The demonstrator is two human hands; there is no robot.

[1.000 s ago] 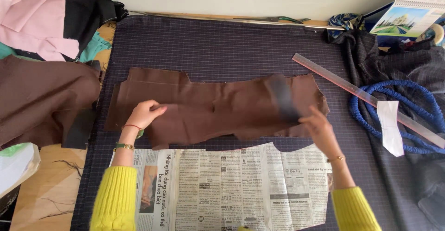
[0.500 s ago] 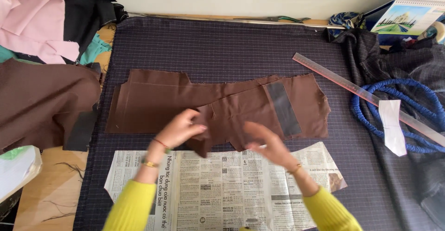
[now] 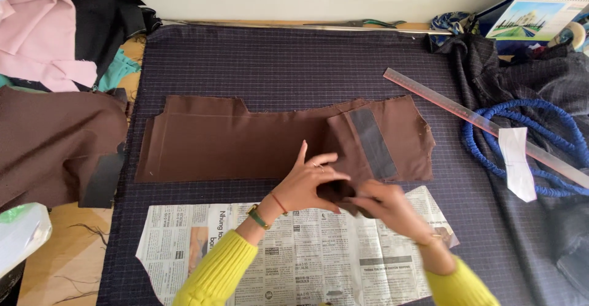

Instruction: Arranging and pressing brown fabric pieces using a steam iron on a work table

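Head cam, looking down on a dark checked work surface (image 3: pixel 276 66). Brown fabric piece (image 3: pixel 233 143) lies flat across the middle, long axis L-R, w/ a grey strip (image 3: pixel 374 143) running down its right part. Both hands meet at the piece's lower edge, just right of centre. Left hand (image 3: pixel 310 180) rests on the cloth, fingers spread forward, thumb and fingertips pinching a small fold of the brown fabric at the edge. Right hand (image 3: pixel 383 205) comes in from the lower right, fingers closed on the same fold, touching the left hand's fingertips; exact finger grip partly hidden by motion blur. Yellow sleeves on both forearms; green bangle and thin red band at left wrist, a thin bracelet at the right. Newspaper pattern (image 3: pixel 294 251) lies just below the fabric, its top edge touching or slightly under the brown edge near the hands; cannot tell which. Clear long ruler (image 3: pixel 466 116) lies diagonally to the right, well apart from the hands, crossing a coiled blue cord (image 3: pixel 540 177); a white paper slip (image 3: pixel 515 162) sits on ruler and cord. Scissors (image 3: pixel 362 23) at far edge. More brown cloth (image 3: pixel 55 140) at left, pink cloth (image 3: pixel 37 30) upper left, dark checked fabric heap (image 3: pixel 527 73) at right, a calendar (image 3: pixel 540 5) upper right.
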